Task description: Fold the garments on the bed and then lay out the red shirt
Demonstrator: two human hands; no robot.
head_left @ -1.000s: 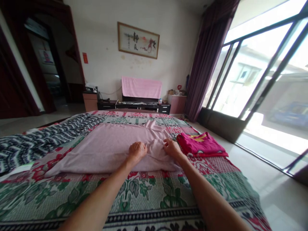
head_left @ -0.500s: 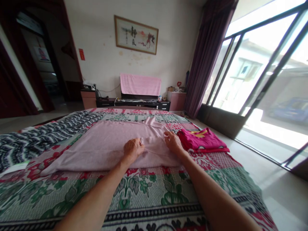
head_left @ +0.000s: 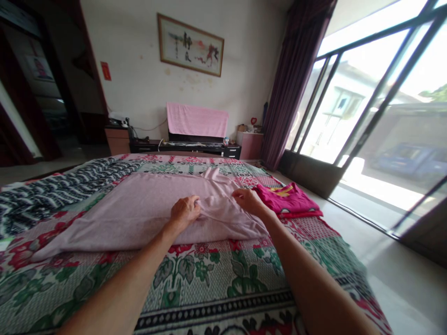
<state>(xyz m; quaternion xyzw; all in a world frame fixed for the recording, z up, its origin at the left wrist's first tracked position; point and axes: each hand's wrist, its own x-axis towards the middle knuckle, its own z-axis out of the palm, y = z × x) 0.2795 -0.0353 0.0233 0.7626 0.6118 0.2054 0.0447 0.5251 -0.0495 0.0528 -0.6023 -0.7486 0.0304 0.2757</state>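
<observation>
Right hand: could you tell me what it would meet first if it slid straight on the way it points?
The right hand points up and left across the pink cloth, so it would probably meet more cloth, then the bedspread; depth is unclear.

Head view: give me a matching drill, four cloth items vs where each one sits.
Items:
1. pale pink garment
2. magenta folded clothes
3. black-and-white blanket
4. pink towel

Places:
A. draped over the low cabinet at the far wall
B. under both hands, mid-bed
C. bed's left side
D. bed's right edge, near the window

Pairs: 1-B, 2-D, 3-C, 4-A
</observation>
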